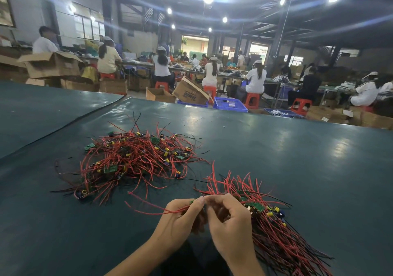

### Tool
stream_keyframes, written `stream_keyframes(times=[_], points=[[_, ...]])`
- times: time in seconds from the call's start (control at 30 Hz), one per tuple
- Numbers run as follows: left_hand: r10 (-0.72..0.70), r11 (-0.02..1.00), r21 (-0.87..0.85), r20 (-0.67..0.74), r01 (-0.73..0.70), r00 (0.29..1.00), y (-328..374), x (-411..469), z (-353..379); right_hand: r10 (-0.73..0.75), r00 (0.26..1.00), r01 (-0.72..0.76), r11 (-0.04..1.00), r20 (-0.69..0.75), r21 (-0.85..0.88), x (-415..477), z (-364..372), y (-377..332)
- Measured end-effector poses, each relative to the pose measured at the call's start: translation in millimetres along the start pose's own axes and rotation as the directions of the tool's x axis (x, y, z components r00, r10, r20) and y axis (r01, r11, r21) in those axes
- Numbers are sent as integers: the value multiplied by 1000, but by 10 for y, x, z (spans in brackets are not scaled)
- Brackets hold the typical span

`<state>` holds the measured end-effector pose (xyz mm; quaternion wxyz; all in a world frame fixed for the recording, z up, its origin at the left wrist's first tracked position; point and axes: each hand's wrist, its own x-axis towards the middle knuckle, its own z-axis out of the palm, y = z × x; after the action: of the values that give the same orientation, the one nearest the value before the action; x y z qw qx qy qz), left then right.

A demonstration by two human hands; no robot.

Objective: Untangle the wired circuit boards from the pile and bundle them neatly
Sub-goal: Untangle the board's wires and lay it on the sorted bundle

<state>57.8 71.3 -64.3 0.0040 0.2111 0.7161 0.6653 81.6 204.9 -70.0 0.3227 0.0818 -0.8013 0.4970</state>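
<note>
A tangled pile (136, 160) of small green circuit boards with red and black wires lies on the dark green table (276, 158), ahead and to the left. At the near edge, my left hand (180, 218) pinches a small green wired board (193, 201), whose red wires trail out to the left. My right hand (229, 222) meets it fingertip to fingertip and pinches the same board's wires. Just right of my right hand lies a sorted bundle (274, 229) of boards, wires running the same way toward the lower right.
A black seam (63, 126) crosses the table cover at the left. Beyond the far table edge stand cardboard boxes (189, 92), blue crates (230, 104), red stools and several seated workers at long benches.
</note>
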Motion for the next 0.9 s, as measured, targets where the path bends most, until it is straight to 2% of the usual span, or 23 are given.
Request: stream_keyframes(times=[0.1,0.27,0.43,0.6,0.73,0.9], points=[[-5,1000,23,-19,6,1000,3,8,-7,-16,1000,17,999,21,-44,-5,-11,-2],[-12,1000,11,13,12,1000,-1,-7,4,87,996,-87,996,-7,-5,-4,-4,-30],[10,999,-39,-8,-10,1000,26,4,9,77,997,-77,997,4,14,-11,-9,-57],[25,995,-97,29,-23,999,29,9,-2,223,968,-244,943,112,225,-6,13,-176],[23,990,-142,88,-10,996,55,-9,-20,259,945,-315,883,200,348,9,30,-242],[30,993,-116,81,-21,996,51,11,-34,254,957,-290,856,139,429,13,62,-217]])
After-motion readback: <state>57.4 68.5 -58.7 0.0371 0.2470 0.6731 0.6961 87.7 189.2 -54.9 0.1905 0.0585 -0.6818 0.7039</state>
